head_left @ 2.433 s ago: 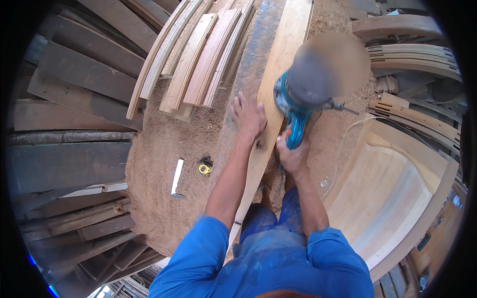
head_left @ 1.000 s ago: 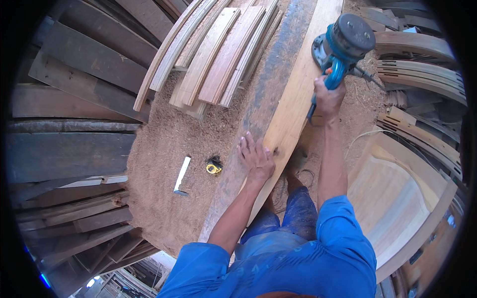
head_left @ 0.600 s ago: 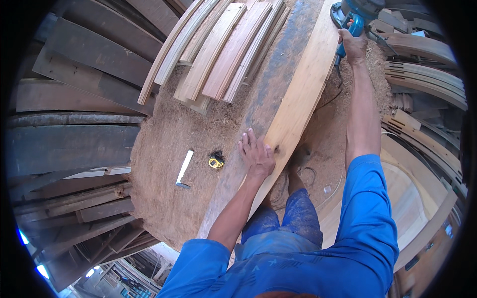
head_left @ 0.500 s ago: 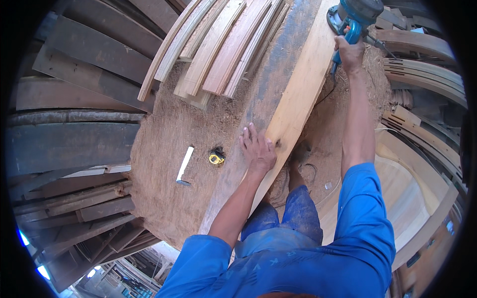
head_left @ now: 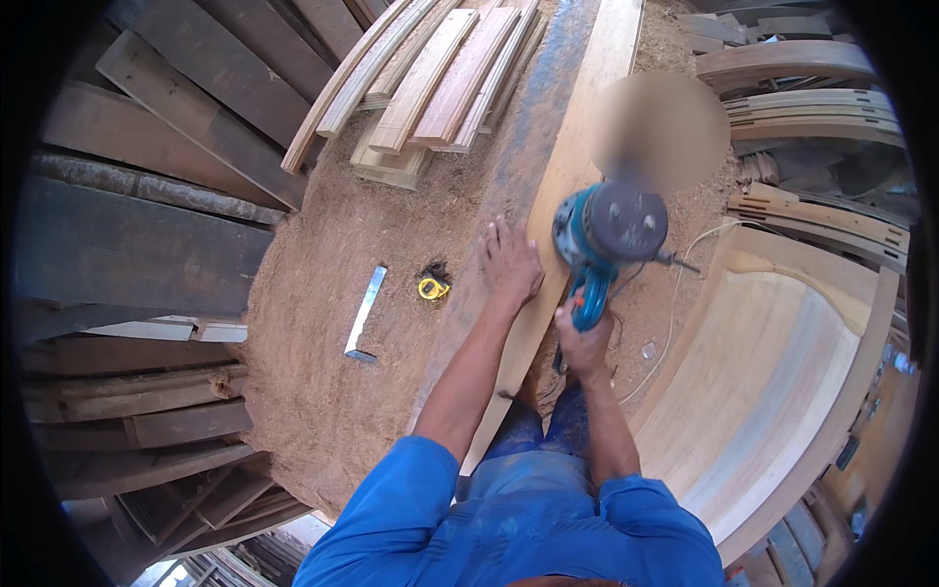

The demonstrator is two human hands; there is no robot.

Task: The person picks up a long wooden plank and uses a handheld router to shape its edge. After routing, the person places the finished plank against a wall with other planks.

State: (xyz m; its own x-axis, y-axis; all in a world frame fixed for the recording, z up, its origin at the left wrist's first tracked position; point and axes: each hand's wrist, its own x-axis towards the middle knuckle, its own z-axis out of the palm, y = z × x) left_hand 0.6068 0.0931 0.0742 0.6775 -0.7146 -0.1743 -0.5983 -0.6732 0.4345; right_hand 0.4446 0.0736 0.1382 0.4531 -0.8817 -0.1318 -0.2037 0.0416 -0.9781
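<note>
Sawdust spreads around long pale board. Right hand closed around handle of teal power tool, tool at board's right edge. Left hand, fingers spread, grips nothing, rests at board's left edge. Further left, yellow tape measure, L-shaped square; beyond, stacked wood strips. Off right, large wooden panel.

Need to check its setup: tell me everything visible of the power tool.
The power tool is teal, likely plastic, with a dark round cap facing up, a greyish base and a handle. The right hand grips the handle. A thin rod juts rightward. The base sits at the board's right edge; contact isn't clear, nor whether it's running.
</note>
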